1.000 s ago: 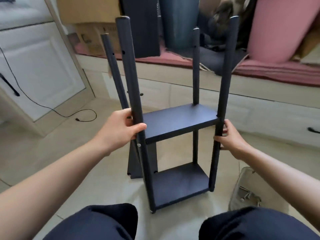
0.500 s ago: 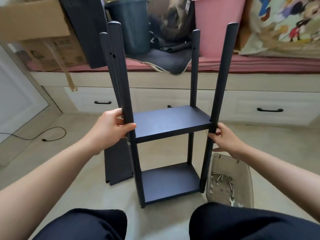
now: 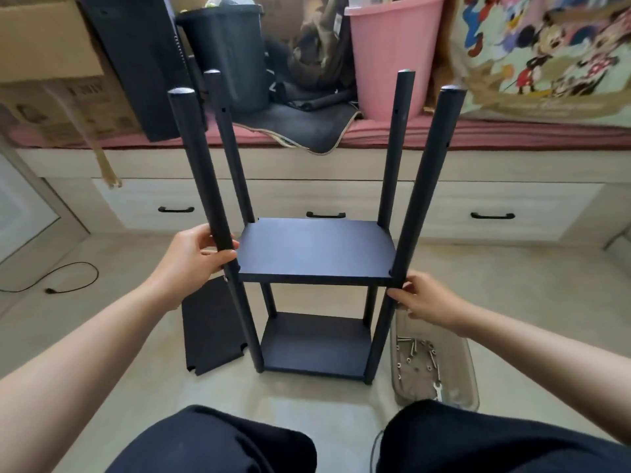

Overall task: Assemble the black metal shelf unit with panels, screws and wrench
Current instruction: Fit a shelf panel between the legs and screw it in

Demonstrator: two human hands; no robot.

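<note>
The black shelf unit [image 3: 316, 249] stands upright on the floor before me, four posts carrying a middle panel and a bottom panel [image 3: 316, 343]. My left hand [image 3: 193, 256] grips the near left post [image 3: 205, 186] at the level of the middle panel. My right hand [image 3: 428, 298] holds the near right post [image 3: 420, 206] just below that panel, fingers on the tube. A loose black panel [image 3: 211, 327] lies flat on the floor left of the unit. A clear plastic tray [image 3: 467, 377] to the right holds several screws [image 3: 415, 349] and a small wrench [image 3: 438, 390].
Behind the unit runs a low drawer bench [image 3: 495, 199] with a pink bucket [image 3: 392, 56], a dark bin [image 3: 228, 52], cardboard boxes [image 3: 51, 80] and another black panel [image 3: 136, 63] on top. A black cable [image 3: 58, 285] lies on the floor at left. My knees fill the bottom edge.
The unit has turned from an angled stance to square-on in front of me, and my view has swung right. Both hands have kept their hold on the near posts.
</note>
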